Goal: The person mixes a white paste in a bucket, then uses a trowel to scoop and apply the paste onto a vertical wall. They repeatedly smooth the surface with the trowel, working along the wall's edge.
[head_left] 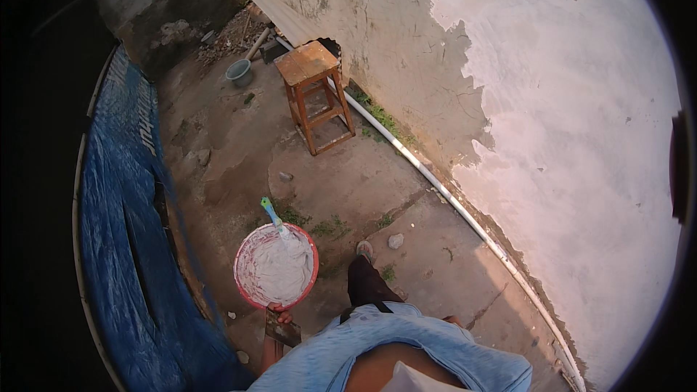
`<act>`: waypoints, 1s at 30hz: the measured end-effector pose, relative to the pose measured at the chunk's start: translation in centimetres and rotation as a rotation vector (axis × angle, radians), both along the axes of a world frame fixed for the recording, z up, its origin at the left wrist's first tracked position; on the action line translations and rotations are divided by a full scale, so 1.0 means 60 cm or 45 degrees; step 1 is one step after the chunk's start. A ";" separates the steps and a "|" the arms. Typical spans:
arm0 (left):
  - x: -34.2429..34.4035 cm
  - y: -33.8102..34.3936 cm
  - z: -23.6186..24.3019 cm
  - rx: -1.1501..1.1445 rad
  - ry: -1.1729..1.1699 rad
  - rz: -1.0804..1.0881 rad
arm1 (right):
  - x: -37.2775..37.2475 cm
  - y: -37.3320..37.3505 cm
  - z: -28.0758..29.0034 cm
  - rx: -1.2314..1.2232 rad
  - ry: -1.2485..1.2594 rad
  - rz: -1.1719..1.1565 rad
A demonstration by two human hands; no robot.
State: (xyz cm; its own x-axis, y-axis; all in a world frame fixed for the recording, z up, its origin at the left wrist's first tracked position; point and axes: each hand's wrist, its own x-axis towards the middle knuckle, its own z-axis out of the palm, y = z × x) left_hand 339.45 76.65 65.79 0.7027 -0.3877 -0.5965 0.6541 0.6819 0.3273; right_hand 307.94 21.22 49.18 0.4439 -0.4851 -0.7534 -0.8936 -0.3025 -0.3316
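Observation:
My left hand [280, 313] is closed at the near rim of a red bucket [314, 276]. A thick whitish paste [279, 268] fills the bucket. Against the same hand lies a dark, smeared flat plate [284, 331], gripped along with the rim. Sticking up from the paste at the far side is a scraper with a green and blue handle [271, 212]. Of my right hand [451, 320] only a small bit seems to show beside my blue shirt; its fingers are hidden.
Ahead stands a wooden stool [308, 63], with a grey bucket [239, 72] beyond it. A white pipe [406, 152] runs along the foot of the partly whitened wall [559, 101]. Blue tarpaulin [123, 210] lines the left. A stone [396, 241] lies near my foot.

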 end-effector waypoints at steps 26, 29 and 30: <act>0.774 0.101 0.032 -0.129 0.006 0.409 | 1.678 0.166 0.152 0.916 -0.499 -0.390; 0.871 0.090 0.101 -0.091 -0.029 0.360 | 1.781 0.193 0.163 0.974 -0.464 -0.538; 0.907 0.090 0.103 -0.084 -0.030 0.337 | 1.808 0.197 0.148 1.002 -0.505 -0.580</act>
State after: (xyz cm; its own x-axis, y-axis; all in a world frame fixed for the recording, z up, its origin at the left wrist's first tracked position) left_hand 393.88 82.08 71.97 0.7982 -0.2263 -0.5582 0.4430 0.8485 0.2895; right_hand 416.40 33.07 58.03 0.6293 -0.0974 -0.7711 -0.6505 0.4769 -0.5911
